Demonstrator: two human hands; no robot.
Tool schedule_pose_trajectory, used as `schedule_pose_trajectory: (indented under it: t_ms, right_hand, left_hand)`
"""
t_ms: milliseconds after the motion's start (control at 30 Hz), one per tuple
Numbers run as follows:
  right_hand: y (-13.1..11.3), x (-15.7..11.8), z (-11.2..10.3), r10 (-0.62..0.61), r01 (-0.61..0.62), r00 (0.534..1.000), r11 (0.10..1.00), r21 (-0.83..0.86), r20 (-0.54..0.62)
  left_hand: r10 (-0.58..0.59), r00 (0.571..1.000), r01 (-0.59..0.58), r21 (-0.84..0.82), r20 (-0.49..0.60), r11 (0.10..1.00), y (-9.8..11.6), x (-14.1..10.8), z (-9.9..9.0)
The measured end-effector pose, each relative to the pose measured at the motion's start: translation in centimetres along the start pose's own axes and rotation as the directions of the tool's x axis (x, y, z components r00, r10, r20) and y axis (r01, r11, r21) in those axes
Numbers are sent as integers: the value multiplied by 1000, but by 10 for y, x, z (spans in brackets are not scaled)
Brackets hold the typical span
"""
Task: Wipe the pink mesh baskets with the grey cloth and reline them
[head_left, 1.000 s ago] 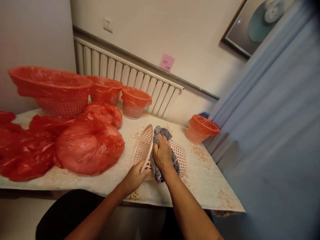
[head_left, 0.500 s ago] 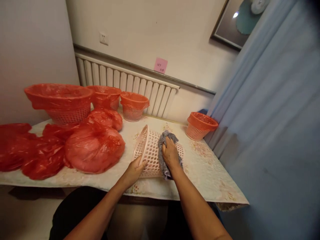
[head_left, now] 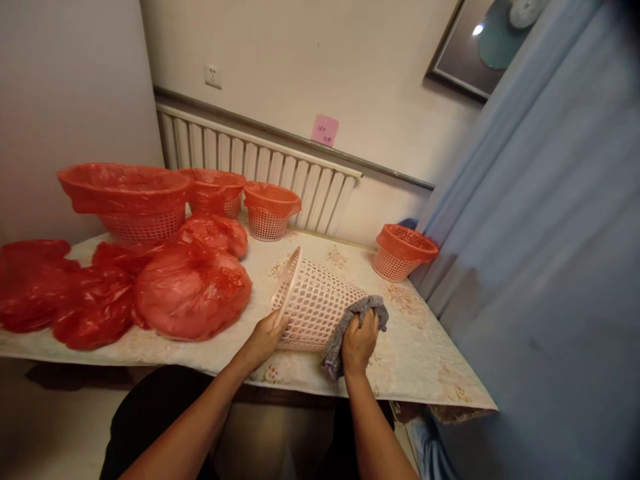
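Observation:
A pale pink perforated plastic basket [head_left: 320, 300] lies on its side on the table, its mouth facing left and its base to the right. My left hand [head_left: 265, 339] grips the basket's rim, thumb on the outside; the other fingers are partly hidden. In my right hand [head_left: 359, 341] is a bunched grey cloth [head_left: 373, 308], closed around by the fingers and held against the lower right end of the basket, near its base. Part of the cloth hangs down toward the table's front edge.
Baskets lined with red bags stand at the back left, such as a large basket [head_left: 135, 223], and a lined basket [head_left: 400, 257] stands by the blue curtain [head_left: 540, 253]. Filled red plastic bags [head_left: 195, 293] cover the left of the table [head_left: 430, 353]. A radiator [head_left: 250, 157] runs behind.
My right hand and the grey cloth have moved right and down, from the basket's side to its base end. My left hand keeps its grip on the rim.

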State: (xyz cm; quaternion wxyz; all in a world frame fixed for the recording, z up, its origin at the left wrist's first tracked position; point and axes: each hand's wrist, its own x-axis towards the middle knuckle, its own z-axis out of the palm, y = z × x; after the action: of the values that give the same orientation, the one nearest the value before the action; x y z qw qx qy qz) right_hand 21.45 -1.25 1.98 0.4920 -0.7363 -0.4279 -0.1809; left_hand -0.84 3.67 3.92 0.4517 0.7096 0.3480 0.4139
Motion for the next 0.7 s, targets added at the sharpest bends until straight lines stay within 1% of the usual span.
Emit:
schedule_pose_trajectory:
  t_ms: [67, 133, 200, 267, 333, 400, 500, 600, 700]
  right_hand:
    - [-12, -19, 3, -73, 72, 997, 997, 5, 29]
    - [-31, -32, 4, -176, 174, 980, 984, 27, 95]
    - [-56, -38, 4, -283, 276, 942, 959, 67, 180]
    - [-82, -37, 3, -384, 366, 883, 923, 116, 269]
    - [-105, -31, 3, -460, 431, 824, 888, 159, 331]
    - [-120, -20, 3, -498, 463, 790, 867, 183, 357]
    - [-130, 0, 7, -508, 472, 781, 861, 190, 363]
    - [-130, 22, 11, -499, 468, 787, 866, 176, 363]
    - [-131, 42, 14, -481, 458, 791, 875, 157, 377]
  left_hand:
    - [2, 1000, -2, 3, 16, 1000, 0, 0, -1]
    - [20, 999, -20, -6, 32, 1000, 0, 1, -1]
    - [60, 997, -59, -19, 39, 998, 1, 0, -1]
    - [99, 994, -98, -24, 37, 995, 0, 0, -1]
    - [104, 994, -103, -20, 29, 994, -3, -1, -1]
    - [77, 997, -77, -7, 13, 997, -5, 0, -2]
    - [47, 999, -47, 27, -19, 999, -5, 3, -2]
    - [45, 999, -44, 37, -27, 998, -5, 3, 0]
    - [36, 999, -36, 31, -24, 999, -10, -4, 5]
